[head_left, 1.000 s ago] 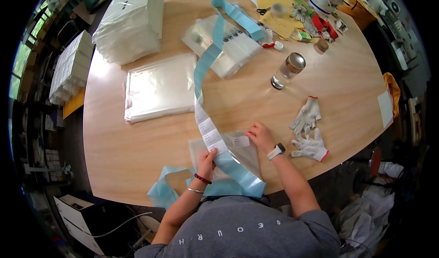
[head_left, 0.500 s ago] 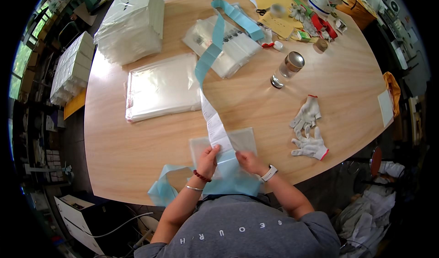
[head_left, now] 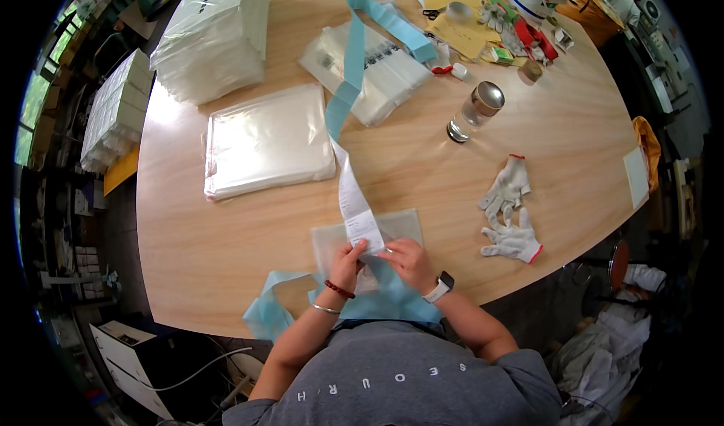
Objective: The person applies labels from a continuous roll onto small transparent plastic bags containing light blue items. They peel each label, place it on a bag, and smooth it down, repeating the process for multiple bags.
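Observation:
A long strip of white printed labels on light-blue backing (head_left: 354,203) runs down the table toward me. My left hand (head_left: 348,267) pinches its near end at the left edge, thumb on top. My right hand (head_left: 408,264) has its fingers closed at the right corner of the last white label. Under both hands lies a flat clear plastic bag (head_left: 405,224). Bare blue backing (head_left: 388,298) hangs at my lap, and a loop of it (head_left: 265,316) lies at the table edge on the left. What touches the right fingertips is partly hidden.
Stacked clear bags (head_left: 268,143) lie ahead on the left, beside a tall wrapped stack (head_left: 215,37). Another bag bundle (head_left: 377,86) sits under the strip. A glass bottle (head_left: 475,111) and white work gloves (head_left: 509,211) are on the right. Scissors (head_left: 432,13) lie farther back.
My right hand has turned and moved slightly up, its fingers now at the label's corner. The white label's lower edge now shows apart from the blue backing below it.

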A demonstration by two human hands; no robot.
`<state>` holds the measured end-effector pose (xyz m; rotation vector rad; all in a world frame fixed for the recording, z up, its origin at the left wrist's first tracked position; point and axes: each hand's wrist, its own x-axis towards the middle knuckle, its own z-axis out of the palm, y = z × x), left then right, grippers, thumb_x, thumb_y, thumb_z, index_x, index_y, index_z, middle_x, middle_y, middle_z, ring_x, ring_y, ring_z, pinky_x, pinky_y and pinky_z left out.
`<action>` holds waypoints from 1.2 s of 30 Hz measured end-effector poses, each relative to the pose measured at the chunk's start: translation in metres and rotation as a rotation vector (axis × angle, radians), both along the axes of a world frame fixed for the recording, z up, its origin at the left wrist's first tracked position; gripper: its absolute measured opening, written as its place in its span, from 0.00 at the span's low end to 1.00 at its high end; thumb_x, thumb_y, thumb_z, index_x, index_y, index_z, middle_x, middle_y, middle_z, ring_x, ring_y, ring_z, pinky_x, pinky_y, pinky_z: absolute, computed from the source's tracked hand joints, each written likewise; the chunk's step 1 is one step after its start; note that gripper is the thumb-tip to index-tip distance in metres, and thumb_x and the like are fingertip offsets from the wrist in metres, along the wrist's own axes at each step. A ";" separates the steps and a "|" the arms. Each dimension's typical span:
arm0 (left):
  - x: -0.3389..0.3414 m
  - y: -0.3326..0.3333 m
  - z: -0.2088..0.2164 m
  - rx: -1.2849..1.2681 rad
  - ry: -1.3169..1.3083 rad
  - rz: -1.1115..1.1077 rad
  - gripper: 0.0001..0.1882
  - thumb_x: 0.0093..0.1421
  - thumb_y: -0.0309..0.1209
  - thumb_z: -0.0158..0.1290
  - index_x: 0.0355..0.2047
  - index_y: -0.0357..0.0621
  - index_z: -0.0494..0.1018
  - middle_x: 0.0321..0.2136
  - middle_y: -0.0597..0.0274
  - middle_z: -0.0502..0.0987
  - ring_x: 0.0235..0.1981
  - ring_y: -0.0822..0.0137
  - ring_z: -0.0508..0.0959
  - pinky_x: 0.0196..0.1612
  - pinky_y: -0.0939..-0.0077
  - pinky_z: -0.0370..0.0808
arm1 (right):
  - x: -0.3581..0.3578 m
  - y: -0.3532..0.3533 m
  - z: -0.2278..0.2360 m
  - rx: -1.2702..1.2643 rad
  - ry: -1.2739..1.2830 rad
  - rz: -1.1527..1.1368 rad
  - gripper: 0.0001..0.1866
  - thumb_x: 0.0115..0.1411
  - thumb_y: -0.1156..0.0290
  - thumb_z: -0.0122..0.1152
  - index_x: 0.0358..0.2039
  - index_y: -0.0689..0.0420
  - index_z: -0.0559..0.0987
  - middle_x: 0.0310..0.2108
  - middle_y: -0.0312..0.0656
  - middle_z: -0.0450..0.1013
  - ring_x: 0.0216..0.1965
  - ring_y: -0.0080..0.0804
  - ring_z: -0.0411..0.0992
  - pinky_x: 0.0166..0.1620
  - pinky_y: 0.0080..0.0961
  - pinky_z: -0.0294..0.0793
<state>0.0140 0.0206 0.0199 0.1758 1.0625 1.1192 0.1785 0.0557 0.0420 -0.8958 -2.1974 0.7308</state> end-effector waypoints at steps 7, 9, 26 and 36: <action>-0.008 -0.006 -0.013 -0.067 -0.042 0.128 0.12 0.56 0.34 0.47 0.35 0.38 0.69 0.30 0.62 0.74 0.32 0.70 0.74 0.35 0.76 0.72 | 0.024 0.001 0.022 -0.544 0.375 -0.216 0.05 0.47 0.78 0.56 0.27 0.60 0.76 0.27 0.41 0.72 0.28 0.28 0.70 0.32 0.21 0.68; -0.005 -0.006 -0.013 -0.047 -0.016 0.124 0.12 0.56 0.34 0.47 0.35 0.38 0.69 0.30 0.62 0.74 0.31 0.70 0.74 0.35 0.77 0.72 | 0.030 0.020 0.002 -0.590 0.261 -0.360 0.05 0.48 0.77 0.56 0.27 0.62 0.76 0.24 0.42 0.72 0.25 0.26 0.69 0.30 0.20 0.68; -0.007 -0.012 -0.015 -0.051 0.010 0.094 0.12 0.56 0.34 0.49 0.35 0.39 0.70 0.31 0.64 0.74 0.32 0.74 0.74 0.34 0.82 0.71 | 0.002 0.043 -0.017 0.034 -0.237 -0.569 0.15 0.41 0.67 0.63 0.30 0.58 0.74 0.27 0.40 0.68 0.27 0.35 0.69 0.32 0.29 0.69; -0.007 -0.011 -0.012 -0.061 0.025 0.089 0.12 0.55 0.34 0.49 0.35 0.39 0.70 0.31 0.64 0.74 0.31 0.74 0.73 0.33 0.81 0.71 | 0.034 0.079 -0.022 -0.327 -0.221 -0.196 0.05 0.43 0.72 0.60 0.20 0.58 0.74 0.26 0.39 0.67 0.27 0.33 0.67 0.30 0.25 0.68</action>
